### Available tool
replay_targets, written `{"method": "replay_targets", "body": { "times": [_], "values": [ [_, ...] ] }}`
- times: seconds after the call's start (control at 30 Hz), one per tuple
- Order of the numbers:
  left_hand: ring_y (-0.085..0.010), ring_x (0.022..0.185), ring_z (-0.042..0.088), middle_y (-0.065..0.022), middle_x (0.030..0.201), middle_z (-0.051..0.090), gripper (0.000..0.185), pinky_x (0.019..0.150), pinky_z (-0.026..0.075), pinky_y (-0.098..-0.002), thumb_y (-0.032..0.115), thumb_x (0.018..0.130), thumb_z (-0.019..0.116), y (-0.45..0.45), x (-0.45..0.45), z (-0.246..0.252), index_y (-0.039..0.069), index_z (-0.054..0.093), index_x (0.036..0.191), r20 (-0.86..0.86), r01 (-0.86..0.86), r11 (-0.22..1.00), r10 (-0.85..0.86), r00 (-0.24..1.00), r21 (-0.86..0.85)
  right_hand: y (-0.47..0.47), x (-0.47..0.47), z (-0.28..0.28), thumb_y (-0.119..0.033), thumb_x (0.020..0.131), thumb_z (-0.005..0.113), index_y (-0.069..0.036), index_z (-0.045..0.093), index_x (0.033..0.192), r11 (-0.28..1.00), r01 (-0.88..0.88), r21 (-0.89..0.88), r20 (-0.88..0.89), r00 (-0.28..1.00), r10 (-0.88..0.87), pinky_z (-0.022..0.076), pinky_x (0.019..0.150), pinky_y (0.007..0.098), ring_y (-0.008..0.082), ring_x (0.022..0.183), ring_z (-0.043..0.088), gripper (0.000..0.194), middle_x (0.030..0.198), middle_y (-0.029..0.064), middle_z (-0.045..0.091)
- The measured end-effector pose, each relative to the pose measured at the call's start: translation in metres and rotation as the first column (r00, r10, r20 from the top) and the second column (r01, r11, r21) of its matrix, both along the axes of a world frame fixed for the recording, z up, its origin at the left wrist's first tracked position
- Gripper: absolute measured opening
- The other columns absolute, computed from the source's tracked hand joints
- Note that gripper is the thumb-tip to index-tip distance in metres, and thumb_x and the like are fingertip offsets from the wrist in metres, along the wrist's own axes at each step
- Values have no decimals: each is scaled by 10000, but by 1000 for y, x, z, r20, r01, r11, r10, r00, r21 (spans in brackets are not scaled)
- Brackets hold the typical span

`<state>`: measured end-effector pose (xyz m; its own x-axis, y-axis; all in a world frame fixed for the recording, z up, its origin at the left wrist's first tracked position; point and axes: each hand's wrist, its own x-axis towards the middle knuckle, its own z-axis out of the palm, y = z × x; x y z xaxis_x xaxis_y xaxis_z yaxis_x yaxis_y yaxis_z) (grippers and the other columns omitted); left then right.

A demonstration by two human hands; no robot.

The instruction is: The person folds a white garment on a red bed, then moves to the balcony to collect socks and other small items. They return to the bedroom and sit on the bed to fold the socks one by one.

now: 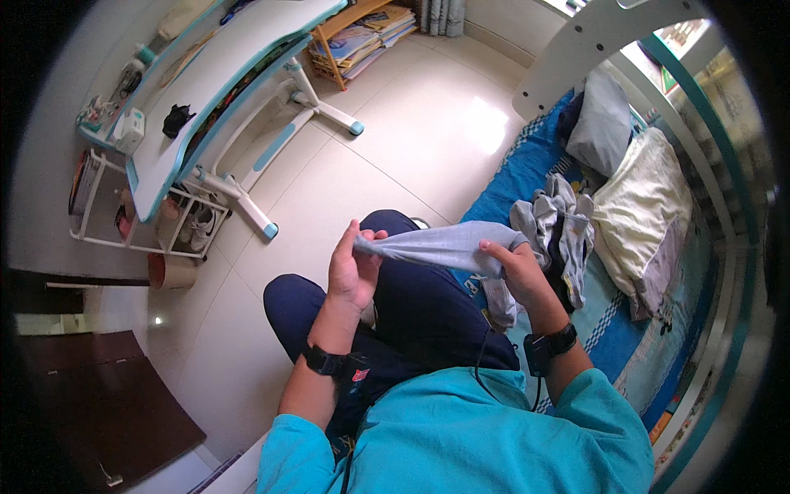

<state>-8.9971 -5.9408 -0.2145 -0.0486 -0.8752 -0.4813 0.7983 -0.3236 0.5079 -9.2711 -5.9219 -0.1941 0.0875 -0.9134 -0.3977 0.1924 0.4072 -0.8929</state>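
Observation:
A light grey sock (438, 246) is stretched out above my knees between both hands. My left hand (356, 268) pinches its narrow end with thumb and fingers, palm turned up. At the wider end, my right hand (518, 265) grips the cloth, its thumb on top. Just beyond my right hand, a loose heap of grey and dark socks (555, 216) lies on the bed. Another pale grey sock (500, 302) rests at the bed's edge beside my right thigh.
The bed's blue patterned sheet (623, 336) carries a cream cloth (642, 210) and a grey pillow (598, 123). A white desk with turquoise edging (222, 68) stands at the upper left, near a white wire rack (139, 247). A wooden shelf (330, 58) holds stacked books.

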Motion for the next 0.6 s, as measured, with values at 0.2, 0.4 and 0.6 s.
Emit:
{"method": "replay_targets", "body": {
  "times": [0.2, 0.4, 0.6],
  "values": [
    [-239, 991, 566, -14, 694, 478, 345, 1050, 370, -437, 249, 893, 593, 3, -7, 15, 118, 449, 608, 436, 492, 742, -296, 850, -456, 21, -54, -1, -346, 909, 660, -9, 703, 958, 984, -157, 85, -207, 963, 172, 475, 708, 260, 99, 756, 595, 343, 835, 18, 668],
    [-267, 1161, 545, -115, 1175, 602, 336, 983, 419, -402, 208, 769, 773, 11, -63, 25, 76, 504, 618, 897, 975, 152, -389, 210, -162, 88, -159, -12, -330, 877, 704, -21, 719, 904, 992, 1, 129, -426, 903, 55, 437, 602, 242, 56, 665, 541, 310, 753, -27, 636],
    [-188, 923, 623, -112, 1155, 636, 274, 744, 498, -291, 222, 807, 742, 21, -116, 16, 43, 565, 699, 877, 987, -116, -455, -153, 112, 219, -321, -39, -287, 804, 726, -19, 706, 867, 897, 208, 391, -837, 487, 251, 492, 649, 311, 176, 692, 627, 275, 755, 60, 678]
  ]
}}
